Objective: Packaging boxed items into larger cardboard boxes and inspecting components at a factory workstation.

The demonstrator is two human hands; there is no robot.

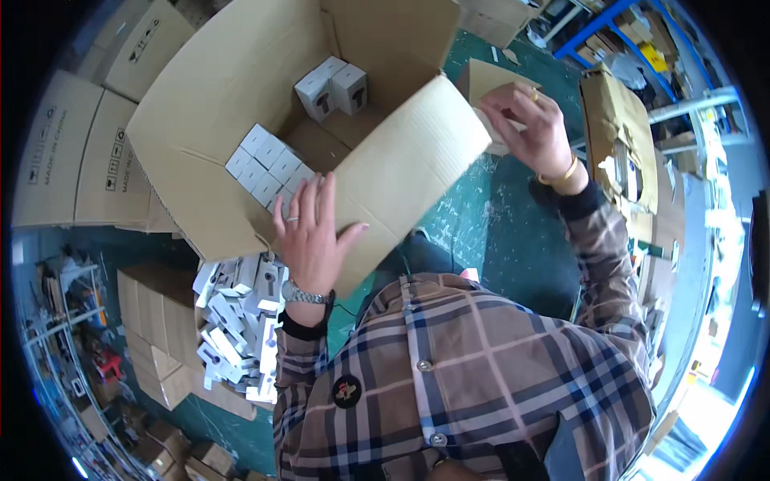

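Spread flat, my left hand rests on the near flap of a large open carton, its fingertips close to the white boxes inside. A block of small white boxes stands in the carton's near left part. Farther back, against the far wall, a few more white boxes with a dark printed picture stand upright. My right hand is raised beyond the flap's right end, over a smaller open carton. Its fingers are curled together, and what they hold, if anything, is hidden.
A heap of white folded packaging lies left of my left forearm, beside brown cartons. Tall stacked cartons stand at the left. Shelving runs along the left edge; a blue rack stands at the far right above green floor.
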